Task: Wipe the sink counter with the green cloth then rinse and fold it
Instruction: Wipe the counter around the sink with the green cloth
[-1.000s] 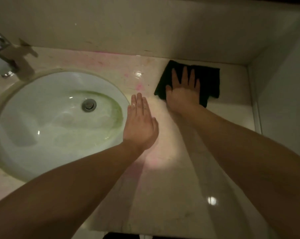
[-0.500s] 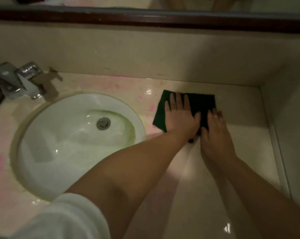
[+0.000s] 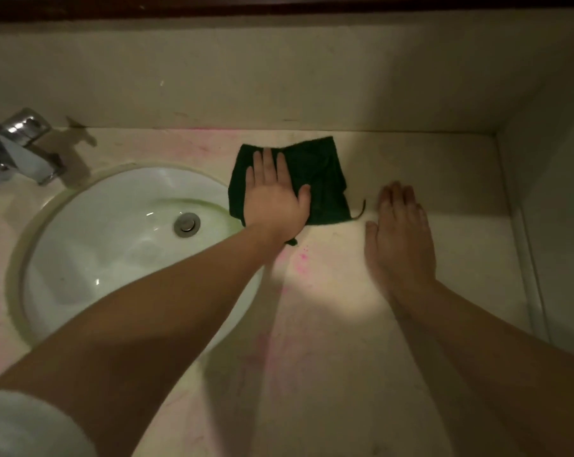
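Pink-stained counter [image 3: 328,341] surrounds a white sink [image 3: 114,245]. Left hand [image 3: 275,199] presses flat, fingers spread, on the green cloth [image 3: 325,179]. At its 3 o'clock, right hand [image 3: 399,232] rests flat, holding nothing.

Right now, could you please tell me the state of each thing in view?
Green cloth: flat on the counter, under the left hand.
Left hand: open, pressing the cloth.
Right hand: open, flat on the counter, off the cloth.
Faucet: no water running.
Sink: drained, green-stained.
Counter: pink-stained.

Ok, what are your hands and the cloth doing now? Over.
Left hand flat on green cloth, pressing it to counter. Right hand flat on bare counter beside it. Pink specks near the cloth. Nothing in the way.
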Tool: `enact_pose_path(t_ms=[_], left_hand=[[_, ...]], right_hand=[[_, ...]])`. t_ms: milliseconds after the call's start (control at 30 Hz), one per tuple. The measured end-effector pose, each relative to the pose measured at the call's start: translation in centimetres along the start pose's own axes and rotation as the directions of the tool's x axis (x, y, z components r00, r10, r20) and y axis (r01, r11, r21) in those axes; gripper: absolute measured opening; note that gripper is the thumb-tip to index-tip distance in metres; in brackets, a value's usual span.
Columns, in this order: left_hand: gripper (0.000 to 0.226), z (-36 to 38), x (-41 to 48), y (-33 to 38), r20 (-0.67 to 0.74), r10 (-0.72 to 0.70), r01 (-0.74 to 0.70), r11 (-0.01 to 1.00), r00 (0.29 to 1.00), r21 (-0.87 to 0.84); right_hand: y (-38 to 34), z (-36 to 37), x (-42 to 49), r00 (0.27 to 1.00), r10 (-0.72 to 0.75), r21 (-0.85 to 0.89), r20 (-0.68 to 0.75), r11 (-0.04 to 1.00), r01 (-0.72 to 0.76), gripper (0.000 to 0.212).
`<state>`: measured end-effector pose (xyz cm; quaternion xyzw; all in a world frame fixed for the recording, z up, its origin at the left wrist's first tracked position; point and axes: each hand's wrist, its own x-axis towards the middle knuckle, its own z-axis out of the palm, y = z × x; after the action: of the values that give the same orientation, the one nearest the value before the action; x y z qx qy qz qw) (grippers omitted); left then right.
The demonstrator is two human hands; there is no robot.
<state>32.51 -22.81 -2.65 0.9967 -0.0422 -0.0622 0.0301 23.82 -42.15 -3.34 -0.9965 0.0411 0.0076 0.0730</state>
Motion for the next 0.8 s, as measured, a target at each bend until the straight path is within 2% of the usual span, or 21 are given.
enact_pose_path(t_ms=[133,300,467,633,800], left_hand=[[0.08,0.8,-5.8,2.3,-0.022,0.028,-0.029,0.998,0.999,-0.055],[0.081,2.2,-12.7,4.0,0.031,0.098,-0.097,0.995,0.995,-0.034],[0.08,2.5,-18.4,3.9,0.067,0.226,-0.224,0.974,0.972,-0.027],[0.079,3.1,-26.5,1.7,0.102,0.37,-0.366,0.929,0.923,-0.06],[0.082,3.5,-33.4,-4.8,0.163,0.455,-0.455,0.89,0.876,-0.04]], right_hand=[[0.2,0.1,0.1,1.0,-0.013,-0.002,-0.004,1.0,0.013,0.059],[0.3,0.4,0.1,1.0,-0.016,0.012,0.0,1.0,0.016,0.061],[0.0,0.6,-1.2,0.999,-0.027,0.039,0.017,0.999,0.026,0.064],[-1.3,1.3,-7.5,0.998,-0.021,0.049,0.066,0.999,0.018,0.063],[-3.1,1.2,-15.2,0.996,-0.017,0.052,0.089,0.999,0.012,0.068]])
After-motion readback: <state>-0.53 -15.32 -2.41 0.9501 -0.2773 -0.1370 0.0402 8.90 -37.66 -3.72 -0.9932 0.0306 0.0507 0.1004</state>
